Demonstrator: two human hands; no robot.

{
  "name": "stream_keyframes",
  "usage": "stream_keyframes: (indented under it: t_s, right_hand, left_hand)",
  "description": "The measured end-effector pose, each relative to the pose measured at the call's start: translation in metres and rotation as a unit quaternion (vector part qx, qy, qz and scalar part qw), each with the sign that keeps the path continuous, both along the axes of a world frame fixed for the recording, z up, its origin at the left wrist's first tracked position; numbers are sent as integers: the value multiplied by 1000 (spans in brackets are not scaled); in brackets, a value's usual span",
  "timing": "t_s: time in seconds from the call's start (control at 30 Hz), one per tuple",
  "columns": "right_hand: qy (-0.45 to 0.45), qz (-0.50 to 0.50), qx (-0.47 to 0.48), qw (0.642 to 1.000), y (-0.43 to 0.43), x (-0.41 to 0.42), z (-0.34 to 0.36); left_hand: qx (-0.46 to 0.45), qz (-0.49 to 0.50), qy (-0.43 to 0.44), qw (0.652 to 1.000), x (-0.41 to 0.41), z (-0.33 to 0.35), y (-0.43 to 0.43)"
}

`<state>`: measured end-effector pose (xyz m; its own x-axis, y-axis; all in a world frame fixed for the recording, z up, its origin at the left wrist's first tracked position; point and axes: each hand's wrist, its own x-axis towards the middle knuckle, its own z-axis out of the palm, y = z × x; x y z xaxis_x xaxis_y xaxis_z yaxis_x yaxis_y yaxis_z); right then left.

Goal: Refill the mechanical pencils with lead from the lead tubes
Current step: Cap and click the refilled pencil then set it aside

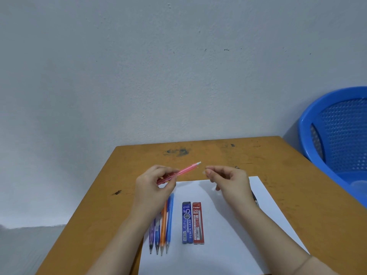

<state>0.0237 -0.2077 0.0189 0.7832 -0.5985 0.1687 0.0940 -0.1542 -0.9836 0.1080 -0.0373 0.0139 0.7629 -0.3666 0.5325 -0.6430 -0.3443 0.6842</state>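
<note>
We record, on the wooden table point(129, 175), one white sheet point(238, 225); on it lie four mechanical pencils side by side, tips toward us: purple pencil point(152, 232), patterned blue pencil point(157, 234), orange pencil point(163, 225), plain blue pencil point(170, 219); just right of them are two lead tubes lying flat and touching, the blue lead tube point(186, 223) and the red lead tube point(198, 223). Held above the sheet's far edge is the pink pencil point(185, 169); the left hand point(155, 184) grips its lower barrel, white eraser end tilted up and rightward; the right hand point(230, 181), near that end but apart from it, pinches thumb and forefinger on a small clear piece point(203, 172) — too small for us to name. At right, beside the table: a blue basket point(337, 139).
</note>
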Motion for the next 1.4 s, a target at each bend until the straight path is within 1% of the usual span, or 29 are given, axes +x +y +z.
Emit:
stream_keyframes:
  t_s: [0.23, 0.4, 0.63, 0.93, 1.07, 1.4]
  right_hand:
    - [-29, 0, 140, 990, 1, -3, 7]
    - [-38, 4, 194, 980, 1, -3, 8]
    - [-30, 7, 196, 980, 2, -3, 9]
    - [-38, 9, 172, 984, 3, -4, 9]
    - [-43, 7, 176, 983, 4, -4, 9]
    - [-39, 16, 177, 983, 5, -4, 8]
  left_hand:
    - [-10, -26, 8, 1000, -3, 1, -2]
    - [-9, -42, 4, 999, -4, 0, -2]
    - [-17, -51, -5, 999, -3, -2, -3]
    - [-32, -61, -8, 998, -5, -1, -3]
    - [-38, -62, -8, 997, -5, 0, -3]
    - [-22, -59, -1, 998, -6, 1, -4]
